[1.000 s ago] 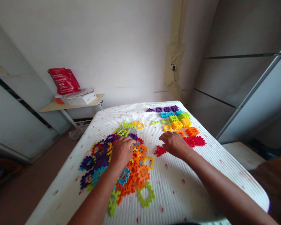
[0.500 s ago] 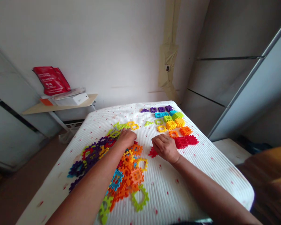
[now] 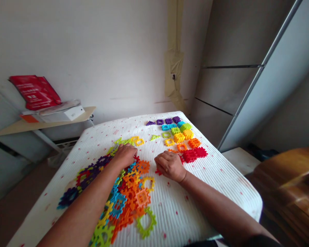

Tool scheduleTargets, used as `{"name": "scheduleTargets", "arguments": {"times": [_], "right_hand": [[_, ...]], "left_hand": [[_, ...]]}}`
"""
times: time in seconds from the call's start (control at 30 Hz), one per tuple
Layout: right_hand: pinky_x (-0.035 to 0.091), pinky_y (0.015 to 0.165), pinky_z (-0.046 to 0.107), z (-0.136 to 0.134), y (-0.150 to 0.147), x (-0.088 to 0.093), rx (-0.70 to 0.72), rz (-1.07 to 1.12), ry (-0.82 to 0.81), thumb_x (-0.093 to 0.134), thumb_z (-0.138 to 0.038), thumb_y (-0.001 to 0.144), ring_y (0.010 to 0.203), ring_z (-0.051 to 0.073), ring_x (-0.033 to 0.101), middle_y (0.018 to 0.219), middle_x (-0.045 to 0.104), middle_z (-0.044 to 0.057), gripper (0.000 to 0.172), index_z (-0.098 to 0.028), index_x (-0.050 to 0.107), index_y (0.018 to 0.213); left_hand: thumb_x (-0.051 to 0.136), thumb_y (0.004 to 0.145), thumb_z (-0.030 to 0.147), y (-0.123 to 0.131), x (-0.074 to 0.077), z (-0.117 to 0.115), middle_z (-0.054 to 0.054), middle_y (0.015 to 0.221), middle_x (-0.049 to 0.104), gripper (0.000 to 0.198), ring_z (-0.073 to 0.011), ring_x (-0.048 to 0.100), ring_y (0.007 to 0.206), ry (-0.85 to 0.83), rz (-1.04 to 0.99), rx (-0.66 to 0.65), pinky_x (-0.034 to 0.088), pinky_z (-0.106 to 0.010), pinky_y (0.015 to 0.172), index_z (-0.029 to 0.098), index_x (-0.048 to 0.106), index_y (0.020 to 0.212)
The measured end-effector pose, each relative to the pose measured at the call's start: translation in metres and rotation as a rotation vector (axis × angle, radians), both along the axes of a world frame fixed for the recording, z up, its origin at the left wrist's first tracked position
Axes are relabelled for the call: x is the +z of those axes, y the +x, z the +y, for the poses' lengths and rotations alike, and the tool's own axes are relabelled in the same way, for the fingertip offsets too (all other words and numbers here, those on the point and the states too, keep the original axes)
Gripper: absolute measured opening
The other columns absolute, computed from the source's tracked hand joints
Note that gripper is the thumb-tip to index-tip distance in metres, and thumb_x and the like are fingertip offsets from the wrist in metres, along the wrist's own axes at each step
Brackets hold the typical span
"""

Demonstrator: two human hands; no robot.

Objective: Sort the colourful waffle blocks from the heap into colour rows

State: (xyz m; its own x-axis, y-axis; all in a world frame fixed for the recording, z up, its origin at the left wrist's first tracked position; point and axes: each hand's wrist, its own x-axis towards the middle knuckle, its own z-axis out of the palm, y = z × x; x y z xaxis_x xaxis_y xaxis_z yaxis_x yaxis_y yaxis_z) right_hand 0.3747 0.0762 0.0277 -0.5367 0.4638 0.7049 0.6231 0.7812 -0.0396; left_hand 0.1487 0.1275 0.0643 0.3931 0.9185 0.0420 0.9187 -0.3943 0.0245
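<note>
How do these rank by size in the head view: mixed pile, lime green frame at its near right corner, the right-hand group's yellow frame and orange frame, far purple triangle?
1. Mixed pile
2. Lime green frame
3. Yellow frame and orange frame: too alike to rank
4. Purple triangle

Open lane between the hands, pieces on both sides

A bare strip of white ribbed cover [image 3: 148, 152] runs between the left hand [image 3: 125, 156] and the right hand [image 3: 171, 166], widening nearer the body past the green frame [image 3: 152, 223]. The heap of coloured pieces [image 3: 130, 196] blocks low passage on the left; sorted stacks [image 3: 187, 134] crowd the far right. Room directly under the right hand is hard to judge, being mostly hidden
</note>
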Motion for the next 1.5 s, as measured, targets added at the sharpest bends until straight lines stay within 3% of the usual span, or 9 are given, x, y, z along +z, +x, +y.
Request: {"name": "scheduleTargets", "arguments": {"times": [0.23,0.43,0.53,0.73,0.93,1.07,1.2,1.37,1.5], "right_hand": [[0.039,0.065,0.025,0.001,0.001,0.0,0.003,0.061,-0.056,0.041,-0.017,0.086,0.071,0.014,0.052,0.074,0.061,0.005,0.017,-0.016,0.057,0.082],[0.044,0.067,0.026,0.001,0.0,0.0,0.029,0.112,-0.111,0.042,-0.017,0.086,0.072,0.014,0.055,0.077,0.063,0.006,0.016,-0.016,0.058,0.086],[0.047,0.074,0.028,-0.003,-0.005,0.006,0.042,0.186,-0.163,0.044,-0.021,0.087,0.085,0.016,0.058,0.094,0.063,0.009,0.018,-0.016,0.057,0.099],[0.044,0.087,0.038,-0.018,-0.019,0.024,0.056,0.116,-0.216,0.055,-0.041,0.081,0.106,0.024,0.049,0.122,0.051,0.014,0.05,-0.017,0.046,0.124],[0.044,0.082,0.038,-0.038,-0.027,0.034,0.013,-0.02,-0.268,0.053,-0.034,0.082,0.096,0.023,0.05,0.114,0.056,0.012,0.044,-0.015,0.049,0.121],[0.044,0.082,0.036,-0.044,-0.012,0.039,0.059,-0.044,-0.306,0.055,-0.031,0.081,0.096,0.022,0.051,0.112,0.057,0.011,0.043,-0.016,0.049,0.121],[0.044,0.086,0.033,-0.032,0.04,0.048,0.112,-0.074,-0.35,0.06,-0.036,0.079,0.1,0.02,0.052,0.113,0.058,0.01,0.044,-0.017,0.052,0.118],[0.045,0.086,0.035,-0.006,0.12,0.055,-0.064,-0.155,-0.335,0.062,-0.036,0.078,0.097,0.02,0.056,0.105,0.063,0.008,0.035,-0.02,0.059,0.109],[0.045,0.083,0.033,0.003,0.148,0.051,-0.129,-0.25,-0.383,0.061,-0.034,0.078,0.093,0.019,0.059,0.098,0.066,0.007,0.029,-0.02,0.062,0.104]], "left_hand": [[0.059,0.06,0.019,-0.017,0.017,-0.013,-0.001,0.069,0.062,0.004,-0.0204,0.052,0.082,-0.019,-0.298,0.115,0.034,-0.031,0.075,0.021,0.059,0.057],[0.057,0.062,0.03,-0.019,0.012,-0.031,0.003,0.056,0.055,0.011,-0.0135,0.051,0.056,-0.118,-0.743,0.277,0.036,-0.025,0.056,0.019,0.056,0.06],[0.058,0.062,0.036,-0.013,0.008,-0.046,0.003,0.055,0.055,0.019,-0.0118,0.049,0.052,-0.183,-0.967,0.327,0.036,-0.024,0.052,0.017,0.055,0.063],[0.062,0.062,0.037,0.012,-0.002,-0.077,0.004,0.05,0.051,0.022,-0.0081,0.041,0.045,-0.306,-1.236,0.376,0.031,-0.022,0.046,0.016,0.055,0.064],[0.069,0.06,0.029,0.033,-0.011,-0.096,0.005,0.051,0.052,0.019,-0.0068,0.043,0.048,-0.42,-1.522,0.403,0.032,-0.019,0.048,0.016,0.055,0.063],[0.068,0.064,0.034,0.038,-0.01,-0.11,0.001,0.068,0.063,0.022,-0.0124,0.057,0.066,-0.425,-1.477,0.365,0.044,-0.022,0.063,0.017,0.061,0.075],[0.062,0.069,0.043,0.028,-0.014,-0.133,-0.003,0.083,0.068,0.031,-0.0191,0.062,0.079,-0.272,-1.223,0.4,0.048,-0.027,0.07,0.02,0.063,0.09],[0.057,0.071,0.049,0.004,-0.034,-0.159,-0.002,0.081,0.069,0.03,-0.0208,0.063,0.078,-0.062,-1.043,0.439,0.05,-0.029,0.069,0.022,0.066,0.082],[0.057,0.071,0.048,-0.008,-0.045,-0.166,0.0,0.078,0.07,0.028,-0.0196,0.065,0.072,0.039,-0.95,0.407,0.052,-0.027,0.062,0.024,0.067,0.079]]}}
